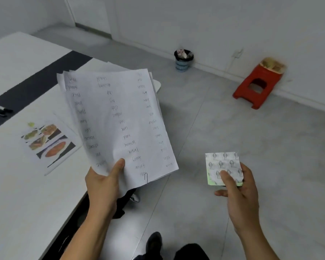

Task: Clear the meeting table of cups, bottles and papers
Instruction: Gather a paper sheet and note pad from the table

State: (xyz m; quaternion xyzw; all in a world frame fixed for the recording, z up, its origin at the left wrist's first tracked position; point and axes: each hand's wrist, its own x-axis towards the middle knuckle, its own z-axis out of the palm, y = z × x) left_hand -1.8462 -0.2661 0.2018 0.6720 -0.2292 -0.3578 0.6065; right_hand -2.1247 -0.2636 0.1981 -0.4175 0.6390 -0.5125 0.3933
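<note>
Papers in a loose stack point(116, 119) are held up by the left hand point(103, 186), thumb pressed on the top sheet and fingers curled underneath. The sheets are fanned and their number cannot be counted. The top one is white, slightly creased, with three columns of handwritten words that read upside down from here.

The right hand point(240, 196) pinches one small square packet point(221, 166), silvery with a repeated pattern and a pale green edge, thumb on its face.

Left of the left hand, one printed sheet point(49, 143) of food photographs lies flat on the white table point(17, 203). Further left and beyond lie dark markers point(0, 109), perhaps two or three.

Beyond both hands, on the floor by the wall, stand one blue waste bin point(183, 61) with a black liner and one red plastic stool point(259, 85).
</note>
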